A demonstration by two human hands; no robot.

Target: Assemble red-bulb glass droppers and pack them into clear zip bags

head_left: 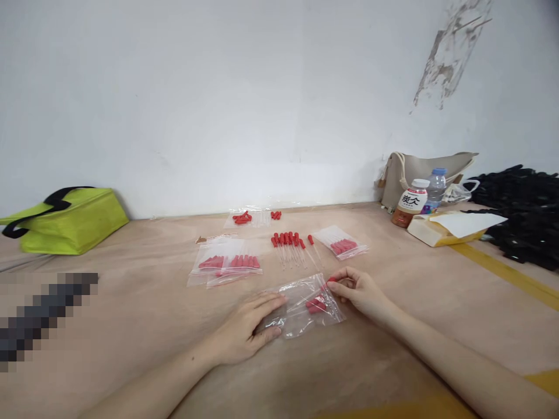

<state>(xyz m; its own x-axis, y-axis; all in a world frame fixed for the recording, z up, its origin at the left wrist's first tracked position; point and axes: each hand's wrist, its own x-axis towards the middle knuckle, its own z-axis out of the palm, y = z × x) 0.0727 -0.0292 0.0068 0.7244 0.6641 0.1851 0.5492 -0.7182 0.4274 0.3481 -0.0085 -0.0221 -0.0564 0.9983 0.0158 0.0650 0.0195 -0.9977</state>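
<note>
A clear zip bag (299, 326) lies in front of me with several red-bulbed droppers (316, 305) inside. My left hand (251, 326) rests flat on the bag's left end, thumb and fingers apart. At the bag's right-hand mouth, my right hand (353, 289) pinches a dropper (331, 280) by its red bulb. Its thin clear stem points left into the bag. Just beyond, several loose droppers (286, 238) lie in a row, bulbs away from me. Filled bags lie on both sides, two overlapping bags (225, 265) at left and one bag (343, 243) at right.
Near the wall lie another bag (248, 218) and loose red bulbs (276, 215). A lime-green bag (82, 218) stands far left. At right are a drink bottle (410, 203), a water bottle (435, 189), an opened box (454, 227), a beige bag (419, 166) and a black pile (519, 212).
</note>
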